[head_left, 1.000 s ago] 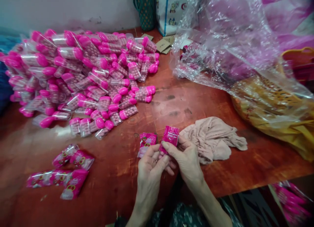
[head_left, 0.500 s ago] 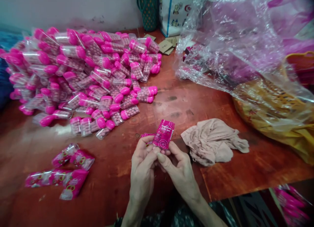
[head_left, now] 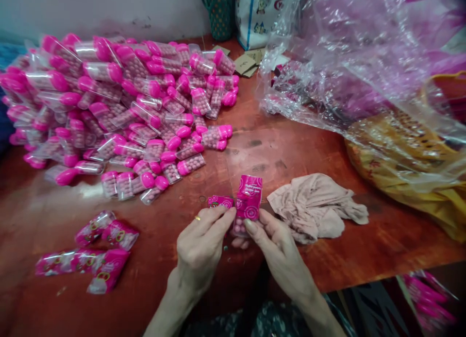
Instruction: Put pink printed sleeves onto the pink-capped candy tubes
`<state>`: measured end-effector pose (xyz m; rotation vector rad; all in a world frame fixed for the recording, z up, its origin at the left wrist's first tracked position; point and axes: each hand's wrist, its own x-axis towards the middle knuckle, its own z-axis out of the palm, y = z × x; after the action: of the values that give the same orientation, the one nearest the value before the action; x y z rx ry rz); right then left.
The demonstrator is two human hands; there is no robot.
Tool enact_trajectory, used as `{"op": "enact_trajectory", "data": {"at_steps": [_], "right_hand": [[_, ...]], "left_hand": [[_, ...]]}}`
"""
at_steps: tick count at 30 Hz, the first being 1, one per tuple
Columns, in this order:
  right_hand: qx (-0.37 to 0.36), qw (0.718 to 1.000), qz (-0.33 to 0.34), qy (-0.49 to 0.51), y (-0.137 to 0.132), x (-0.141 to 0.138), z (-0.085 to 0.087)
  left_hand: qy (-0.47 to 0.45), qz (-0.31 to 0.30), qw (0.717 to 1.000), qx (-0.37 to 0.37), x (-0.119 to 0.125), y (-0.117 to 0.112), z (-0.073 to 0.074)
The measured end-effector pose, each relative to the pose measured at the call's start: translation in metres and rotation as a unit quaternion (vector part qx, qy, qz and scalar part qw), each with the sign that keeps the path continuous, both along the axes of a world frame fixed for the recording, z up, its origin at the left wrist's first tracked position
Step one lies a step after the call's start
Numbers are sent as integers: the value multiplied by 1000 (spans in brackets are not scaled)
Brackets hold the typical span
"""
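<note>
Pink-sleeved tube between both hands, its lower end partly covered

The pink-sleeved tube (head_left: 249, 196) stands tilted over the near part of the table (head_left: 255, 155), its printed upper end showing, the lettering too blurred to read surely. The right hand (head_left: 282, 244) holds it, thumb across the front of the pale pink balls at its lower end, other fingers partly hidden behind. The left hand (head_left: 200, 240) has its fingers bunched narrowly, tips at the tube's left edge; its thumb is out of sight, so whether it pinches or merely touches cannot be told.

A second pink packet (head_left: 220, 201) shows only its upper part beyond the left fingers. The right hand covers a corner of the crumpled cloth (head_left: 320, 206). Crinkled plastic sheeting (head_left: 338, 60) blurs what lies beneath it and overlaps the yellow container (head_left: 396, 176), which the right border cuts off. The pink items (head_left: 429, 300) at lower right are smeared and hard to make out.

Bare tabletop opens beyond the hands, between the pile of pink-capped tubes (head_left: 141, 116) and the sheeting. More open surface separates the left hand from the wrapped tubes (head_left: 107, 271) near the left. The table's front edge slants past the right forearm.
</note>
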<state>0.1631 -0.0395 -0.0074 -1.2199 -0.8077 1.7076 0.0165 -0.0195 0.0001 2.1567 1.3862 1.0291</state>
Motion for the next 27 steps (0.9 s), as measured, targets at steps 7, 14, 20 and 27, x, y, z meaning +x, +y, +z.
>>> {"op": "enact_trajectory", "data": {"at_steps": [7,14,20,27], "right_hand": [[-6,997,32,-67,-2,2,5],[-5,996,38,-82,-5,0,2],[2,998,8,-62,-3,-2,1],[19,997,19,-69,-3,2,5]], "left_hand": [[193,-162,958,138,-10,12,1],[248,-237,938,53,0,24,25],[212,-220,952,-17,-4,22,9],[154,-163,974,39,-17,15,-3]]}}
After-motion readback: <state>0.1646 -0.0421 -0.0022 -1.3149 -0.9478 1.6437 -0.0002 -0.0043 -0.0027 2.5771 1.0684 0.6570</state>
